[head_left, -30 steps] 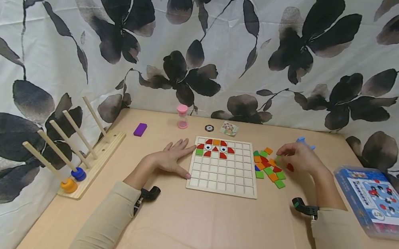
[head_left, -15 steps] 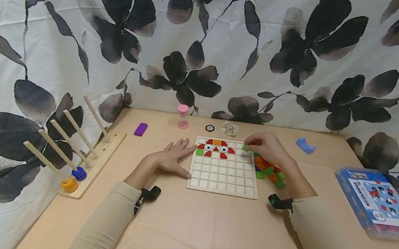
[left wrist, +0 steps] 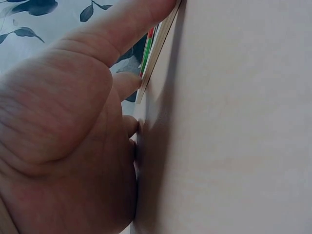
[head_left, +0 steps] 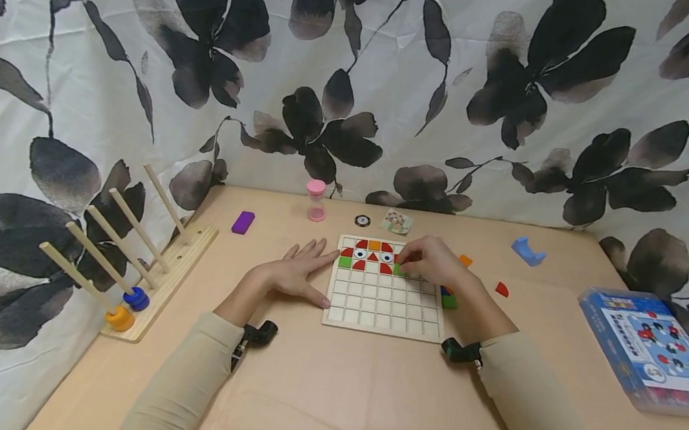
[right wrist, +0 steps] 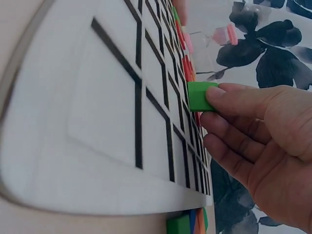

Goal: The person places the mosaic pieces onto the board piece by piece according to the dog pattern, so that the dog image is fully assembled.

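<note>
A white grid board (head_left: pixel 382 308) lies mid-table, with red, orange, green and eye-patterned tiles in its upper rows. My right hand (head_left: pixel 433 262) is over the board's upper right part. In the right wrist view its thumb and fingers pinch a green square tile (right wrist: pixel 199 96) right at the grid. My left hand (head_left: pixel 295 272) lies spread at the board's left side, its thumb and index fingertips at the edge. The left wrist view shows that palm (left wrist: pixel 63 122) low beside the board's edge. A green tile (head_left: pixel 345 263) sits in the left column. The right forearm hides much of the loose tile pile.
Right of the board, an orange tile (head_left: pixel 465 260) and a red piece (head_left: pixel 502 289) show. A pegged wooden stand (head_left: pixel 181 261) is at left, a blue plastic case (head_left: pixel 655 349) at right. Along the back are a purple block (head_left: pixel 242 223), pink sand timer (head_left: pixel 316 202), card (head_left: pixel 396 221) and blue piece (head_left: pixel 528 252).
My right hand has moved left from the loose tiles to the board, carrying the green square tile to beside the red tiles. The left hand stays at the board's edge.
</note>
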### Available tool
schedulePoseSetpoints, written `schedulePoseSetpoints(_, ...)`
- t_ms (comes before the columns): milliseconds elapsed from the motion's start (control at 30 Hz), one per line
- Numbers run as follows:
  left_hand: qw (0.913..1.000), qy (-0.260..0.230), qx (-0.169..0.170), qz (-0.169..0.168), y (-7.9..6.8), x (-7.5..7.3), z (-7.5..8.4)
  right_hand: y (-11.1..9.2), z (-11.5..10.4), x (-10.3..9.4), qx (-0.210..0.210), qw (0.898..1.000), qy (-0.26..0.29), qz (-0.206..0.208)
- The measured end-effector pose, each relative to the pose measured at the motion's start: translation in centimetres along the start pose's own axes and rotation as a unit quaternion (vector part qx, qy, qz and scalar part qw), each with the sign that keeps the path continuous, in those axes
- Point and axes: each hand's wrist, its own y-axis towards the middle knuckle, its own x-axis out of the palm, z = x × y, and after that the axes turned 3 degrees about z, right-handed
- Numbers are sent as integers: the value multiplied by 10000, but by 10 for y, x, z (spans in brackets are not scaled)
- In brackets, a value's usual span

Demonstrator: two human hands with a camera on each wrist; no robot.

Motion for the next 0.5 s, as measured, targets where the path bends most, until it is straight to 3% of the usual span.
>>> schedulePoseSetpoints(233, 10000, -23, 40, -39, -6, -3, 0, -2, -10, 3, 150, 9998, -90, -25)
schedulePoseSetpoints(500, 9999, -62, 91, -88, -12, -2, -1, -8, -15, 13, 152, 9958, -891, 165)
